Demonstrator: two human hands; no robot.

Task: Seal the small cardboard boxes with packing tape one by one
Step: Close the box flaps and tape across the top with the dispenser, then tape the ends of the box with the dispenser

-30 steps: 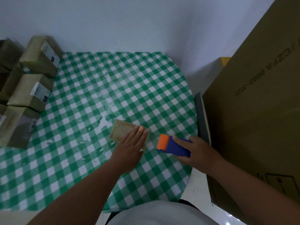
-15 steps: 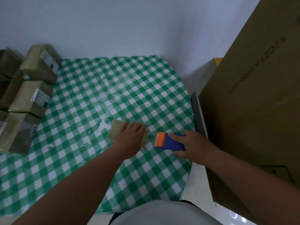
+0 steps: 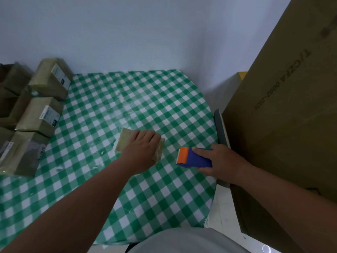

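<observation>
The left hand [image 3: 141, 151] grips a small box [image 3: 125, 142] lying on the table [image 3: 155, 194], and the box juts out to the left of and beyond that grip. Just right of the grip, apart from the box, the tape dispenser [image 3: 194, 157] sits on the table in the right hand [image 3: 221, 161], and further right a large carton [image 3: 284, 125] stands beside the table edge. Well to the left of the grip, along the table's left side, three stacked boxes [image 3: 39, 116] lie in a row running from near to far, with more boxes behind them at the frame edge.
</observation>
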